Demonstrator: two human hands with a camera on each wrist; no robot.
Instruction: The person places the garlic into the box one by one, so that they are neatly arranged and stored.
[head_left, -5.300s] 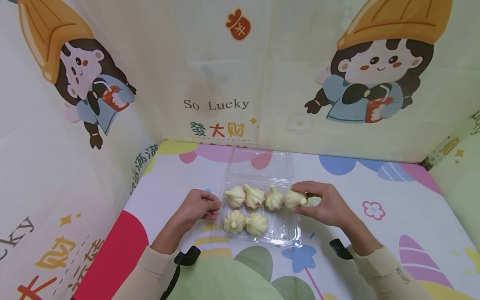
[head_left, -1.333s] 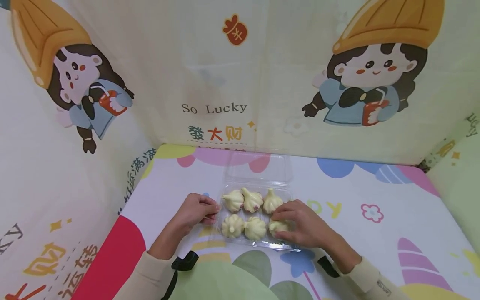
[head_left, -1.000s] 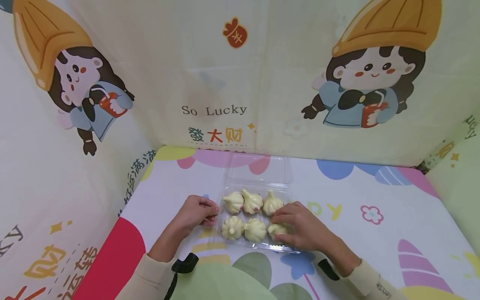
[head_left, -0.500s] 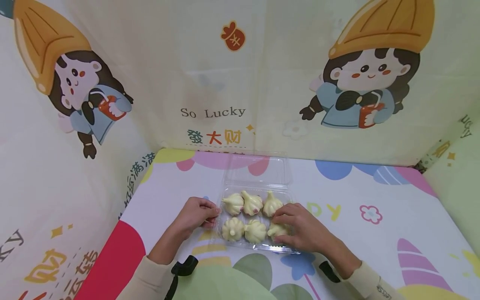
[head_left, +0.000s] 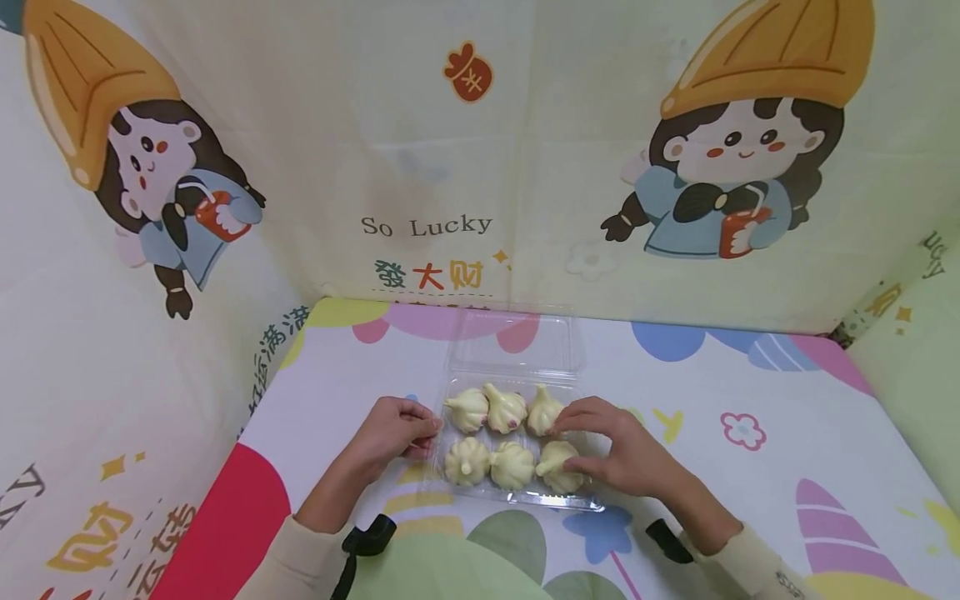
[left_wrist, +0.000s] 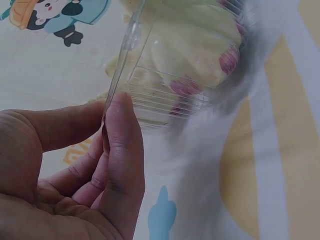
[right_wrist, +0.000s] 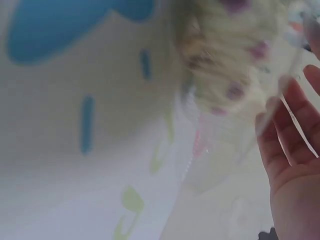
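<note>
A clear plastic clamshell box [head_left: 517,498] lies with its lid folded back, holding two rows of pale garlic bulbs. My left hand [head_left: 393,433] pinches the box's left rim between thumb and forefinger; the left wrist view shows the thin plastic edge [left_wrist: 121,62] caught there. At the front right corner sits a garlic bulb [head_left: 557,477], its stem pointing left. Over the box's right side is my right hand [head_left: 626,446], thumb and fingers spread apart around that bulb, thumb tip overlapping it. Blurred garlic [right_wrist: 225,65] shows through the plastic in the right wrist view, past straightened fingers [right_wrist: 287,132].
Behind the box, the transparent lid [head_left: 516,343] lies flat toward the back cloth wall [head_left: 540,275]. A patterned tablecloth [head_left: 675,467] covers the table. Cartoon-printed cloth also rises at the left and right. Dark wrist-camera mounts [head_left: 369,535] sit near both sleeves.
Earlier my right hand held a garlic bulb at the back right; it then put it down in the front right corner. Now its fingers have spread and drawn slightly right. My left hand stays put.
</note>
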